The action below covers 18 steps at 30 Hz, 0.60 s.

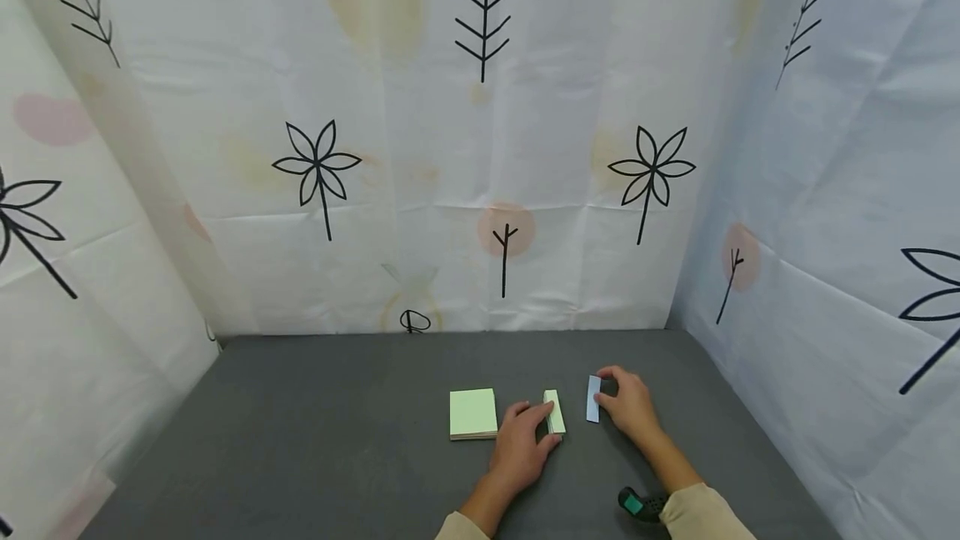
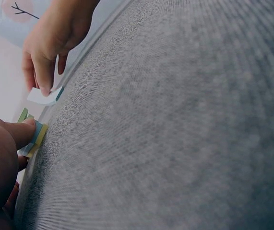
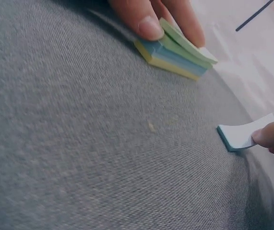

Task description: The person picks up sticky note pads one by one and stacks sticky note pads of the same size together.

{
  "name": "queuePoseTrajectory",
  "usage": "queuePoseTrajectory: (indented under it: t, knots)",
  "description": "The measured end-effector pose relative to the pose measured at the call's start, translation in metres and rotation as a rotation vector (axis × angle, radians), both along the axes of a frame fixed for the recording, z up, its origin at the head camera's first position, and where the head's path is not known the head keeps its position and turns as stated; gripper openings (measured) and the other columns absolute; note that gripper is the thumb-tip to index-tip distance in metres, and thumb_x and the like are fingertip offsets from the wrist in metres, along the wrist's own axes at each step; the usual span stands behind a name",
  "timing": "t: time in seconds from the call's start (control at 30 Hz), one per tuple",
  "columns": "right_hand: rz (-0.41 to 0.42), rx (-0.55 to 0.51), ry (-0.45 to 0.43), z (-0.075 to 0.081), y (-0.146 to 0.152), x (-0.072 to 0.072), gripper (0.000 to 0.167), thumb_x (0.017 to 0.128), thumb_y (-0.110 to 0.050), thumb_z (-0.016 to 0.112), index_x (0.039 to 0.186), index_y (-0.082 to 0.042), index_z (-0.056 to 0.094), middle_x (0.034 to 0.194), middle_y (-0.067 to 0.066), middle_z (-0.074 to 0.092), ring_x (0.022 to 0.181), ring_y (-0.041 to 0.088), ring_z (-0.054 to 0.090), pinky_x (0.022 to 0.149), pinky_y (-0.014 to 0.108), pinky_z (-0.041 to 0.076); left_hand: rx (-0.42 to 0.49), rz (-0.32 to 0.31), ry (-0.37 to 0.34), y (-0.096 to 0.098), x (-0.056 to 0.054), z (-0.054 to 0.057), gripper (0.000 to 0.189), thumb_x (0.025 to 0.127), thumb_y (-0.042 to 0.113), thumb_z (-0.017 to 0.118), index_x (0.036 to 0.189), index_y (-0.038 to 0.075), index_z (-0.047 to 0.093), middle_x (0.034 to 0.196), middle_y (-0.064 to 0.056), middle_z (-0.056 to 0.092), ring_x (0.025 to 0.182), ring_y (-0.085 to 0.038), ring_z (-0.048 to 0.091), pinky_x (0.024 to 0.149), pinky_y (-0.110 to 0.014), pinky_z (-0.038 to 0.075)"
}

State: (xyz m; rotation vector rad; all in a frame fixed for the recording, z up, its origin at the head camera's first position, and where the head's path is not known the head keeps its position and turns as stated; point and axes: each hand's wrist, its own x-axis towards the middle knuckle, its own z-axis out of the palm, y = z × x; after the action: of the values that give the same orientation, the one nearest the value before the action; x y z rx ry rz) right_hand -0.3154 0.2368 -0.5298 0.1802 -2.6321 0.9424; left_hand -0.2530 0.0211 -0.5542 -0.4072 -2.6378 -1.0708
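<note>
My left hand (image 1: 519, 450) holds a narrow stack of sticky notes (image 1: 557, 422) between thumb and fingers, low on the table. In the right wrist view this stack (image 3: 175, 61) shows yellow, blue and green layers, its green top lifting at one side. To its right, my right hand (image 1: 632, 408) pinches a narrow light-blue sticky note pad (image 1: 592, 407) at its far end. The blue pad (image 3: 235, 136) bends upward toward the thumb, while its near end is low at the table surface. A square light-green sticky note pad (image 1: 472, 412) lies left of the left hand.
The dark grey table (image 1: 300, 440) is enclosed by white patterned cloth (image 1: 420, 273) at the back and both sides. A black object with a green patch (image 1: 633, 504) sits beside the right sleeve (image 1: 705, 513).
</note>
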Motion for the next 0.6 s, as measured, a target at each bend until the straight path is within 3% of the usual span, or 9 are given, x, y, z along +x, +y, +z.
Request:
queuePoseTrajectory:
  t: [0.27, 0.43, 0.6]
  knots:
    - [0.035, -0.125, 0.022, 0.006, -0.004, 0.009, 0.02, 0.081, 0.0, 0.075, 0.099, -0.004, 0.067, 0.087, 0.005, 0.069, 0.085, 0.027, 0.063, 0.076, 0.043, 0.048, 0.008, 0.008, 0.0, 0.001, 0.0, 0.0, 0.047, 0.085, 0.025, 0.076, 0.13, 0.02, 0.064, 0.125, 0.003, 0.063, 0.124, -0.024, 0.048, 0.096, -0.046, 0.046]
    - [0.067, -0.177, 0.045, 0.013, -0.007, 0.014, 0.018, 0.08, 0.002, 0.074, 0.096, -0.004, 0.069, 0.08, 0.0, 0.068, 0.077, 0.019, 0.063, 0.071, 0.035, 0.051, 0.003, 0.008, -0.005, 0.001, -0.001, -0.002, 0.047, 0.085, 0.026, 0.076, 0.131, 0.021, 0.064, 0.125, 0.003, 0.063, 0.125, -0.023, 0.048, 0.095, -0.046, 0.046]
    - [0.103, -0.25, 0.04, 0.017, -0.011, 0.017, 0.015, 0.082, 0.002, 0.072, 0.095, -0.002, 0.069, 0.074, 0.0, 0.066, 0.064, 0.015, 0.062, 0.058, 0.027, 0.05, 0.004, 0.006, 0.0, 0.001, -0.002, -0.003, 0.047, 0.086, 0.026, 0.075, 0.131, 0.021, 0.064, 0.125, 0.005, 0.063, 0.125, -0.024, 0.048, 0.095, -0.046, 0.046]
